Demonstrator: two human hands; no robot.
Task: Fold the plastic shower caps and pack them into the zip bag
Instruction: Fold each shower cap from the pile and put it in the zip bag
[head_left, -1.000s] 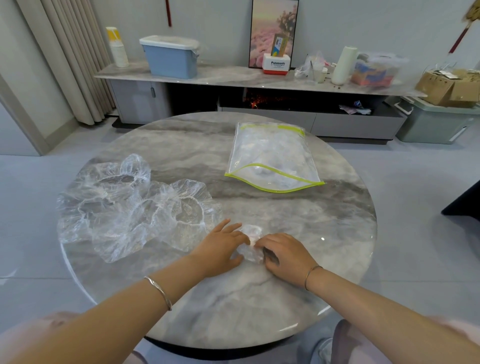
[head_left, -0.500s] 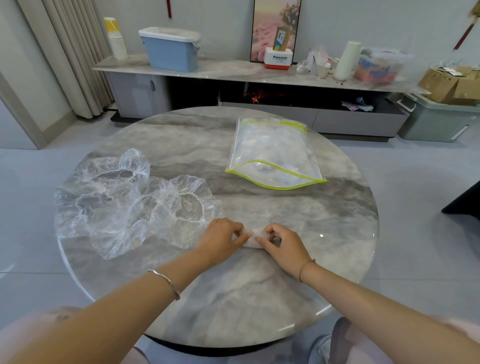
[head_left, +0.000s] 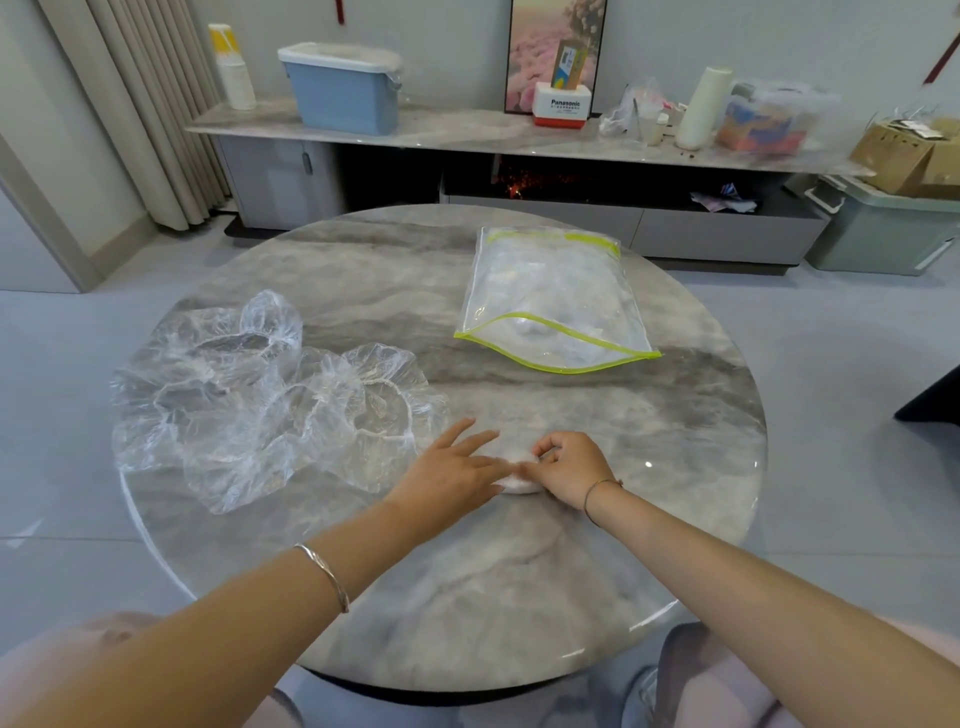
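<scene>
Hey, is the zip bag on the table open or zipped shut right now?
Open. The zip bag lies flat, and its two green-edged lips at the near end are parted, leaving a visible gap.

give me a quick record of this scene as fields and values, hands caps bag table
surface: round marble table
left hand: fingers straight, pressing on the folded shower cap
right hand: fingers curled, pinching the same cap from its other side
unfolded shower caps: loose pile on the table's left side, next to the left hand
zip bag: lying flat beyond the hands, some caps already inside
task stage: one cap being folded, not yet in the bag
</scene>
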